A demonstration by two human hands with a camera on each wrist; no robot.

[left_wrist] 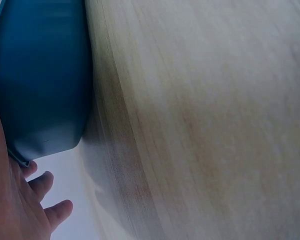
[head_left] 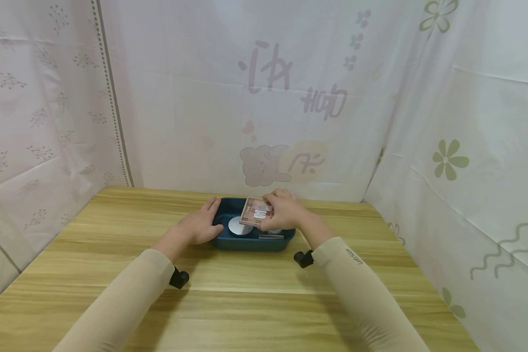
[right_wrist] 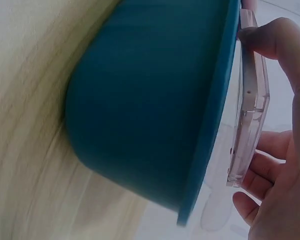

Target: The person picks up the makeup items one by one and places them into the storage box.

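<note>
A dark blue rectangular basin [head_left: 251,245] stands on the table with small items inside. My right hand [head_left: 286,211] grips an eyeshadow palette [head_left: 252,213] above the basin's opening. In the right wrist view the palette [right_wrist: 250,110] has a clear edge, with the thumb at one end and the other fingers at the far side. The left hand [head_left: 199,226] rests on the basin's left rim, thumb reaching over the inside. Its fingers [left_wrist: 57,212] are spread loosely outside the basin wall in the left wrist view. Below the palette lies a round white disc [head_left: 239,227]; another is partly hidden by the right hand.
A thin flat bar [head_left: 271,236] lies along the basin's near inner side. The wood-grain table [head_left: 246,313] extends around the basin. Patterned white curtains [head_left: 193,122] hang behind and at both sides. Black wrist-mounted pieces [head_left: 179,279] show beneath each forearm.
</note>
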